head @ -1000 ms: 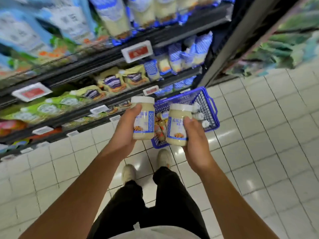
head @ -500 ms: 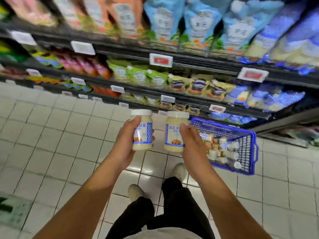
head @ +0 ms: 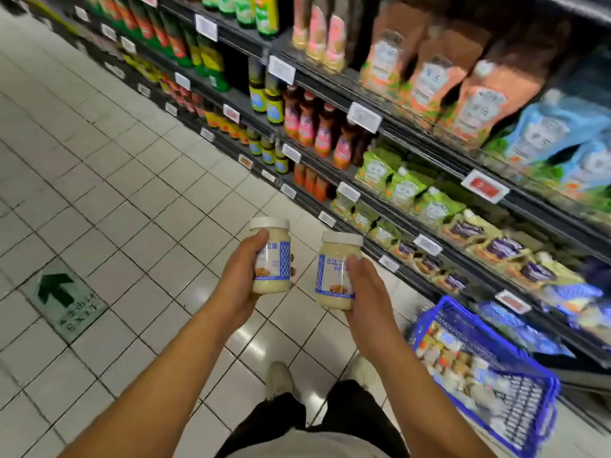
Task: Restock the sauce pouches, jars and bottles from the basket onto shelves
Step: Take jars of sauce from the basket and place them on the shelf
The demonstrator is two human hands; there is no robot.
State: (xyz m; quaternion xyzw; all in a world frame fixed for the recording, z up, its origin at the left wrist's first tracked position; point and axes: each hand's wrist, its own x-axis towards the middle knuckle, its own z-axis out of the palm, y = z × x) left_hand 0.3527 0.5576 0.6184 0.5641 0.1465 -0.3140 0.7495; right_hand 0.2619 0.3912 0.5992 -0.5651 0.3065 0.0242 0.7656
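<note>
While the tall dark metal shelves (head: 426, 148), stocked with sauce bottles and pouches, run along the right, the blue plastic mesh basket (head: 532, 401) is seen low beside them, part-filled. One white-lidded, blue-labelled jar of pale sauce (head: 272, 259) is gripped upright by the left hand (head: 238, 285), and a matching jar (head: 335, 276) by the right hand (head: 370, 292); both are held apart, well short of any shelf. Carrying is judged the step in hand; next, the matching shelf spot must be found and each jar set upright.
</note>
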